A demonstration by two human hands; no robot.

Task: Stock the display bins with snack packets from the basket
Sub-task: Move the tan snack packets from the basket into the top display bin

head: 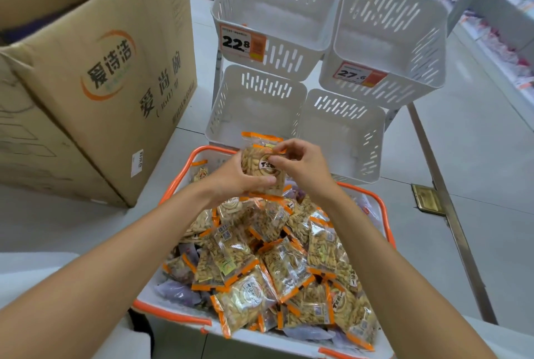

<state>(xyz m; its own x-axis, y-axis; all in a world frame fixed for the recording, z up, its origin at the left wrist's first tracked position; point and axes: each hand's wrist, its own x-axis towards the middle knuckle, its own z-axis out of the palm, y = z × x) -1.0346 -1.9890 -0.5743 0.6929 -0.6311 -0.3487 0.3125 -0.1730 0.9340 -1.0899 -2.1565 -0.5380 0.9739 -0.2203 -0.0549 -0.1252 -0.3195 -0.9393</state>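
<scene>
My left hand [239, 178] has its fingers curled round the left side and bottom of one snack packet [255, 157], thumb laid across the front. My right hand [302, 169] pinches the packet's upper right edge with thumb and fingertips [278, 151]. I cannot tell whether a second packet sits behind the one I see.

The packet stands nearly upright, long axis running 12 to 6, an orange seal at each end, its printed face towards me. Both hands meet on it, so neither is clearly nearer; the left carries the weight, I judge, while the right only steadies.

What the coming move turns on: the lower left bin [222, 115] opens at 12 o'clock, just beyond the packet's top edge, and the lower right bin [346, 139] lies at 1 o'clock. A short push forward should reach either.

Above them, further off at 12 and 1, are the upper left bin [277, 26] with a 22.8 price tag [242, 43] and the upper right bin [387, 43] with a 27.6 price tag [358, 73]. I see no packets in any of the four, so stocking has barely begun.

Directly below my hands, at 6 o'clock, the orange-rimmed basket [170, 312] is heaped with packets in the basket [277, 266], lying at all angles.

A large cardboard box [101, 84] stands at 10 o'clock, apart from the bins
</scene>
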